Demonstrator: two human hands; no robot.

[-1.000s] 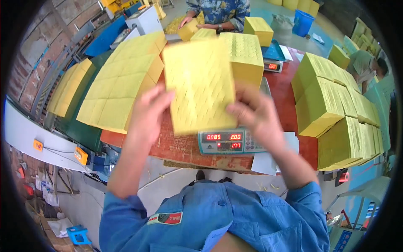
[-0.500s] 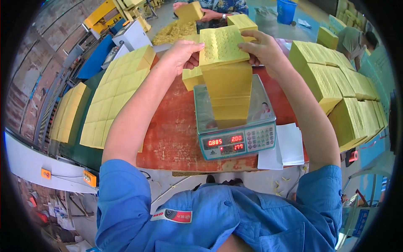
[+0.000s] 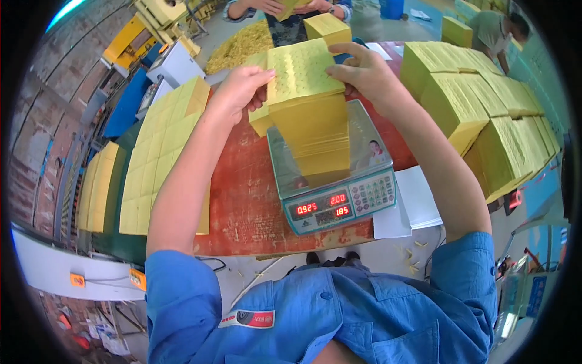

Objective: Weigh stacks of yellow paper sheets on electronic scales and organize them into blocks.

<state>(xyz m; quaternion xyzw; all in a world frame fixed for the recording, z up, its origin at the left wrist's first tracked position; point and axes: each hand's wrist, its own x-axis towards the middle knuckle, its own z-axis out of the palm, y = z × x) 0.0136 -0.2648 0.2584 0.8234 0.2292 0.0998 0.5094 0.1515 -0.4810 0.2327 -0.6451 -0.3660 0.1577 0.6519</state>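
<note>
A tall stack of yellow paper sheets (image 3: 312, 124) stands on the glass-topped digital scale (image 3: 345, 197), its top face embossed with rows of small marks. My left hand (image 3: 242, 91) grips the upper left edge, thumb against the top and the other fingers curled. At the upper right edge, my right hand (image 3: 370, 71) has its thumb and forefinger on the paper, with the remaining fingers bent down beside it. Red digits glow on the scale's front panel. Behind the tall stack, another yellow paper block (image 3: 260, 120) is partly hidden.
Yellow paper blocks (image 3: 163, 145) line the left side, and more blocks (image 3: 479, 97) are piled at right. White sheets (image 3: 415, 203) lie beside the scale on the worn red table (image 3: 242, 206). Across it, a co-worker's hands (image 3: 309, 6) hold yellow paper; another person (image 3: 494, 39) bends at far right.
The top sheets, earlier slightly offset, now sit more squarely on the stack, and the scale's red digits differ. My view has shifted a little. The co-worker's block is higher in the picture.
</note>
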